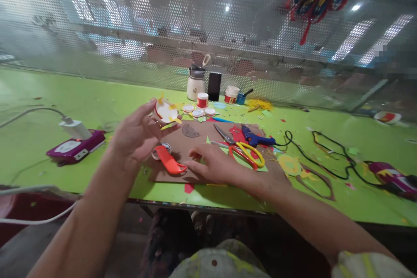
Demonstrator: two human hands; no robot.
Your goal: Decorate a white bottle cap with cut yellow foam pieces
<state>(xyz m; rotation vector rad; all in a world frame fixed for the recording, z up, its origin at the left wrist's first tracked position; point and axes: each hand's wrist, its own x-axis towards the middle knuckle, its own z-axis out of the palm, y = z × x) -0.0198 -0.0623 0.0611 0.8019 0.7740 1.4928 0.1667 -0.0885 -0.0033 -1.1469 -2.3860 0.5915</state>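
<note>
My left hand (138, 132) is raised above the left end of a brown cardboard sheet (182, 150), closed around a small white paper cup (167, 112) with yellow strips at its rim. The cup's open mouth tilts toward me. My right hand (211, 163) hovers low over the cardboard with thumb and fingers apart, nothing between them. Left of it lies an orange-red plastic object (167, 160) with a loop at one end, resting on a round pale item (161, 151). Scissors with red and yellow handles (247, 154) lie beyond my right wrist, beside a blue glue gun (257, 138).
A purple power strip (76, 147) with a white plug is at the left. Toward the back stand a bottle (195, 87), a phone (214, 87) and paper cups (202, 100). A black cord (299, 154) runs across the right side. A perforated screen (146, 30) rises behind the table.
</note>
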